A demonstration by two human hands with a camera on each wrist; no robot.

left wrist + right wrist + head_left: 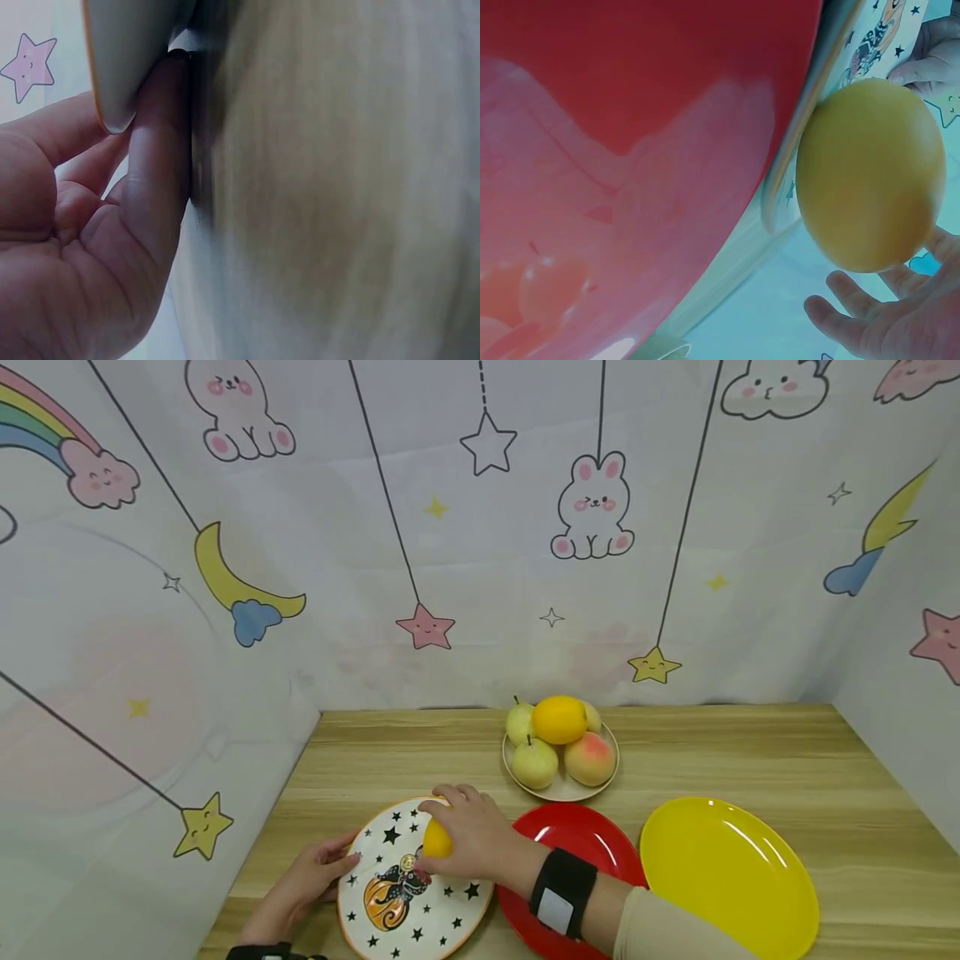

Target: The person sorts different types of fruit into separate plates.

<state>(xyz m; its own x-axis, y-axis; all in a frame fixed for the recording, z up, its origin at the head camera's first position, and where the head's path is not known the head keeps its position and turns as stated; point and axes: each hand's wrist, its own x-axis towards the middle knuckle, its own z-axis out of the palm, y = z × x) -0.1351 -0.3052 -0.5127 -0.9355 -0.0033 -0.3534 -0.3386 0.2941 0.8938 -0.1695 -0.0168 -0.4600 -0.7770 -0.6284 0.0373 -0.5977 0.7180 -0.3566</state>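
My left hand (318,872) holds the left rim of a white plate (442,922) patterned with black stars and an orange pumpkin figure. In the left wrist view, the thumb is on the plate's upper side, with fingers (154,157) under its edge, close to the wood. Over that plate, my right hand (480,835) grips a yellow oval fruit, lemon-like (437,840). The right wrist view shows the fruit large against the plate's rim, with fingertips (847,292) beside it; the thumb is hidden there. Whether the fruit touches the plate I cannot tell.
Right of the patterned plate lies a red plate (562,827), partly under my right forearm. A yellow oval plate (727,877) is farther right. Behind them, a shallow bowl (558,793) holds pears (535,764), a peach (590,760) and another yellow fruit (558,720). Printed cloth walls enclose the wooden table (405,743).
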